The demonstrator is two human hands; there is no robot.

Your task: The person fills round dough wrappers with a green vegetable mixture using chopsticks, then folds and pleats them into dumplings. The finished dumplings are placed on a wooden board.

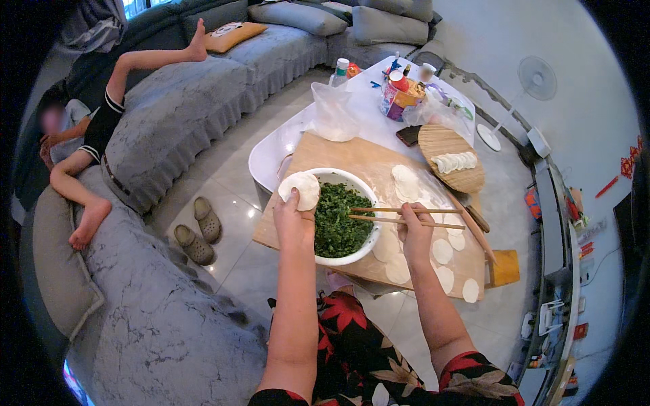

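Note:
My left hand [293, 215] holds a round, pale dumpling wrapper [300, 189] at the left rim of a white bowl [371, 189]. Chopped green filling [336, 230] fills much of the bowl. From the right, my right hand [414, 231] grips a pair of wooden chopsticks [386, 220], whose tips reach into the filling. Whether the tips hold any filling is too small to tell. More dumpling wrappers [443, 252] lie spread and partly overlapping on the floured wooden board [325, 152], to the right of the bowl and beneath my right hand.
Folded dumplings [455, 162] line a round slatted tray [440, 141] at the board's far right. A rolling pin [477, 233] lies along the right side. On the white table [267, 162] stand a plastic bag [335, 111] and a colourful tub [399, 101]. Another person reclines on the grey sofa [169, 115].

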